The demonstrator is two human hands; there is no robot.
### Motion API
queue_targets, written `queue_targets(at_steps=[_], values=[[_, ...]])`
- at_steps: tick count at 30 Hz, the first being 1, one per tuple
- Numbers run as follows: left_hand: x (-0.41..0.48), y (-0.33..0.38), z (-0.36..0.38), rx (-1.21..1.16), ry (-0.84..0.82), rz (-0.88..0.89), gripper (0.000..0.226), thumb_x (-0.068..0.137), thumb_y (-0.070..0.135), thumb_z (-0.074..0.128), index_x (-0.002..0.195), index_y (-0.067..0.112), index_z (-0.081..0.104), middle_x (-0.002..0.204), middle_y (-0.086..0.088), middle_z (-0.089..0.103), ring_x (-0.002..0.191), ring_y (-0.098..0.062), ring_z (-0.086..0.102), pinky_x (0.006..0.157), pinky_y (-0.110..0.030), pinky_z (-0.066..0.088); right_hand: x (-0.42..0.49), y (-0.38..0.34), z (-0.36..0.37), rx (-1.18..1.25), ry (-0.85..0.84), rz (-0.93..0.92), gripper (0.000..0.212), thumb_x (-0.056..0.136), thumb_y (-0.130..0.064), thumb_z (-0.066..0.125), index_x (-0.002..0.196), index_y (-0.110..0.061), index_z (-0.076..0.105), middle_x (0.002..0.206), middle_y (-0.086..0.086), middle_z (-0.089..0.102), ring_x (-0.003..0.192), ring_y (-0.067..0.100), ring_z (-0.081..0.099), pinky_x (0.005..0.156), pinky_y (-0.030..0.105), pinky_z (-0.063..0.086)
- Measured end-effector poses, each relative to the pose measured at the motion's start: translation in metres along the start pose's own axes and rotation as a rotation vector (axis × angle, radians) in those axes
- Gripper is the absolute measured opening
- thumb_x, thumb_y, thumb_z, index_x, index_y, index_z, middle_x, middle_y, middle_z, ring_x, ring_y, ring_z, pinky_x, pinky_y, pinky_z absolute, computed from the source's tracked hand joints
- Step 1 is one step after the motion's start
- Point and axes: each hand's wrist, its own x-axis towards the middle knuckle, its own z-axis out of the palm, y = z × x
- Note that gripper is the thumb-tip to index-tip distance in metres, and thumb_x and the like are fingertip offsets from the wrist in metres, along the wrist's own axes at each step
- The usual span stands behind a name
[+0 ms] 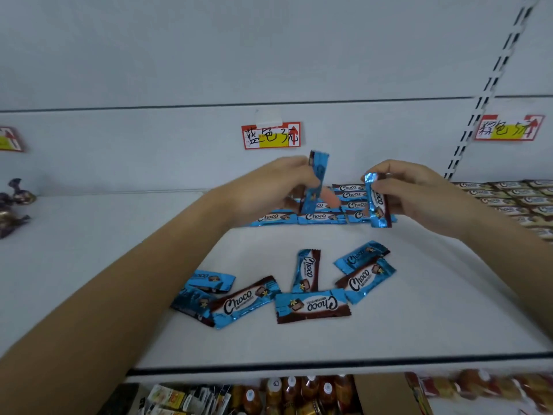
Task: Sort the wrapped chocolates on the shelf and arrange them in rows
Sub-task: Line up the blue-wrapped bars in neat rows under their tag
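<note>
My left hand (278, 187) holds one blue-and-brown "Choco" wrapped chocolate (317, 181) upright above the shelf. My right hand (410, 190) pinches another blue chocolate (377, 202), also upright. Both hover over neat rows of blue chocolates (317, 217) laid flat near the shelf's back wall, partly hidden by my hands. Closer to me, several loose blue chocolates (311, 305) lie scattered at different angles on the white shelf (419, 319).
A red-and-yellow price tag (270, 135) hangs on the back wall, and another tag (508, 127) is at the right. Rows of pale gold chocolates (514, 199) fill the right side. Purple twist-wrapped sweets (15, 205) sit at far left. Bottles stand on the shelf below (299, 393).
</note>
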Motion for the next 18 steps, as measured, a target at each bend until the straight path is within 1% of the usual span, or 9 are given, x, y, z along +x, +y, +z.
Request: queue_targets(at_steps=[1, 2, 4, 6, 9, 10, 13, 15, 18], values=[[0.000, 0.005, -0.006, 0.029, 0.034, 0.030, 0.012, 0.091, 0.013, 0.045, 0.099, 0.009, 0.052, 0.085, 0.004, 0.069, 0.096, -0.021, 0.059, 0.086, -0.034, 0.050, 0.001, -0.001, 0.002, 0.009, 0.010, 0.010, 0.016, 0.091, -0.010, 0.050, 0.088, -0.021, 0.062, 0.094, 0.011, 0.067, 0.083, 0.020, 0.066, 0.070, 0.028, 0.054], [0.000, 0.009, -0.012, 0.072, 0.068, 0.052, 0.005, 0.090, 0.016, 0.050, 0.087, 0.014, 0.054, 0.082, 0.004, 0.067, 0.092, -0.018, 0.059, 0.086, -0.033, 0.049, 0.002, -0.002, 0.005, -0.001, 0.011, 0.017, 0.014, 0.089, -0.012, 0.053, 0.091, -0.022, 0.062, 0.094, 0.008, 0.068, 0.086, 0.020, 0.067, 0.073, 0.029, 0.053], [-0.003, 0.014, -0.026, 0.211, 0.087, 0.081, 0.016, 0.086, 0.023, 0.059, 0.072, 0.020, 0.053, 0.075, 0.008, 0.067, 0.081, -0.009, 0.060, 0.079, -0.028, 0.048, 0.004, -0.005, 0.012, -0.058, -0.005, 0.021, 0.013, 0.082, -0.017, 0.062, 0.093, -0.024, 0.062, 0.089, 0.004, 0.070, 0.091, 0.021, 0.066, 0.076, 0.033, 0.048], [-0.008, 0.012, -0.038, 0.320, 0.040, 0.047, 0.013, 0.084, 0.030, 0.061, 0.074, 0.021, 0.057, 0.076, 0.009, 0.069, 0.075, -0.004, 0.061, 0.077, -0.027, 0.049, 0.004, -0.014, 0.023, -0.156, -0.037, 0.016, 0.023, 0.073, -0.027, 0.067, 0.095, -0.026, 0.060, 0.086, -0.002, 0.072, 0.091, 0.017, 0.066, 0.074, 0.030, 0.047], [-0.020, 0.000, -0.057, 0.363, -0.025, -0.020, 0.006, 0.085, 0.023, 0.061, 0.082, 0.020, 0.058, 0.083, 0.009, 0.072, 0.077, -0.004, 0.066, 0.076, -0.027, 0.054, 0.007, -0.030, 0.039, -0.278, -0.051, -0.029, 0.021, 0.080, -0.027, 0.065, 0.099, -0.029, 0.059, 0.086, -0.008, 0.072, 0.082, 0.002, 0.066, 0.064, 0.014, 0.046], [-0.024, -0.004, -0.062, 0.350, -0.032, -0.031, 0.008, 0.084, 0.021, 0.062, 0.082, 0.018, 0.056, 0.085, 0.005, 0.073, 0.077, -0.007, 0.068, 0.074, -0.027, 0.056, 0.009, -0.034, 0.045, -0.291, -0.055, -0.044, 0.019, 0.082, -0.026, 0.064, 0.101, -0.029, 0.060, 0.085, -0.010, 0.072, 0.081, 0.002, 0.066, 0.066, 0.015, 0.046], [-0.034, -0.017, -0.076, 0.347, -0.020, -0.063, 0.023, 0.080, 0.022, 0.066, 0.079, 0.017, 0.045, 0.086, -0.001, 0.074, 0.078, -0.016, 0.070, 0.065, -0.024, 0.057, 0.016, -0.045, 0.064, -0.331, -0.094, -0.065, 0.019, 0.085, -0.021, 0.062, 0.101, -0.031, 0.060, 0.086, -0.012, 0.071, 0.086, 0.006, 0.066, 0.077, 0.024, 0.049], [-0.038, -0.026, -0.082, 0.344, 0.006, -0.070, 0.027, 0.077, 0.023, 0.069, 0.079, 0.018, 0.043, 0.086, 0.000, 0.074, 0.083, -0.018, 0.070, 0.066, -0.022, 0.056, 0.023, -0.052, 0.077, -0.347, -0.122, -0.071, 0.019, 0.086, -0.017, 0.061, 0.099, -0.031, 0.059, 0.091, -0.012, 0.070, 0.086, 0.007, 0.067, 0.079, 0.025, 0.050], [-0.046, -0.040, -0.091, 0.258, 0.047, -0.063, 0.024, 0.076, 0.017, 0.070, 0.083, 0.020, 0.048, 0.090, 0.000, 0.073, 0.089, -0.017, 0.069, 0.070, -0.023, 0.056, 0.034, -0.062, 0.093, -0.365, -0.149, -0.072, 0.022, 0.086, -0.013, 0.060, 0.100, -0.029, 0.057, 0.099, -0.009, 0.068, 0.090, 0.005, 0.063, 0.083, 0.022, 0.044]])
